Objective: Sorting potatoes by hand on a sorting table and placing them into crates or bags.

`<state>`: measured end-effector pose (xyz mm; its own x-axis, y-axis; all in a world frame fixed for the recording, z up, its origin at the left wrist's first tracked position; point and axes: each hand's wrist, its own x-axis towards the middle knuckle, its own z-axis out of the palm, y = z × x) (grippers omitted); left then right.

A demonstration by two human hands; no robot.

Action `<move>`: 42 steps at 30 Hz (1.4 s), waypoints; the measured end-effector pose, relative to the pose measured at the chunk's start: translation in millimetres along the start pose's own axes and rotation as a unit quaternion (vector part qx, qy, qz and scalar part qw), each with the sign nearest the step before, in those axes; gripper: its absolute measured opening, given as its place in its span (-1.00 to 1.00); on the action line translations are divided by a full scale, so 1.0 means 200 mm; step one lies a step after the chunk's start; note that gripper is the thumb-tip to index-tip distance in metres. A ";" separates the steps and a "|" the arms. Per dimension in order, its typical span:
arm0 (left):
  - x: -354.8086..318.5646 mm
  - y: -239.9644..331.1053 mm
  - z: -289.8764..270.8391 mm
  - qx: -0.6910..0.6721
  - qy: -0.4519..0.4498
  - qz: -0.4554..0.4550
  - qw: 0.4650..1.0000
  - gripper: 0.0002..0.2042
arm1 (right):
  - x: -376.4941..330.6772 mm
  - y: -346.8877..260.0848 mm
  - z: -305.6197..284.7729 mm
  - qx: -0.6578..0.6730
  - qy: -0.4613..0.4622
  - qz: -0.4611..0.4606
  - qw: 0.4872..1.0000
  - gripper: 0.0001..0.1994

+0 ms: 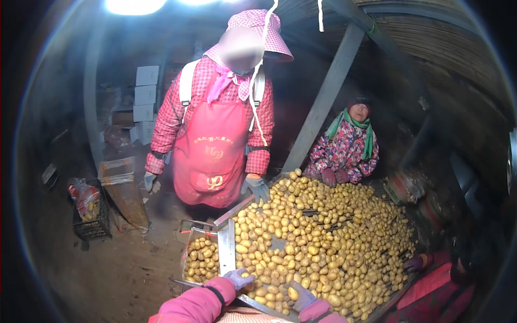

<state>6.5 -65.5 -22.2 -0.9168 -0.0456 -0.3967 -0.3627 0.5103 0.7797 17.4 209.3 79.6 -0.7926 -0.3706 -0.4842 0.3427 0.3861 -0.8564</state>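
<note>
A wide heap of yellow potatoes (323, 242) covers the slatted sorting table in front of me. At its near left corner, my left hand (237, 279), in a pale purple glove and pink sleeve, is closed around a small potato beside the metal edge plate (226, 247). My right hand (305, 297), gloved the same way, lies over the near edge of the heap. Its fingers are closed on a potato (292, 294).
Left of the plate hangs a potato-filled container (202, 258). A co-worker in a red apron (210, 156) stands at the far left, one gloved hand on the heap. Another person (347, 140) is behind it; a gloved hand (417, 262) reaches in at right. A black crate (92, 215) stands left.
</note>
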 end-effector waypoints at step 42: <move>-0.01 0.00 -0.03 -0.048 -0.050 0.004 0.998 -0.40 | -0.05 0.23 0.01 -0.318 0.101 -0.140 0.932 -0.50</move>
<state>7.0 -71.4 -19.1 -0.9004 0.0475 -0.4324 -0.3734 0.4254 0.8243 41.0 228.5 45.0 -0.9068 -0.3902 -0.1595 -0.2093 0.7452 -0.6331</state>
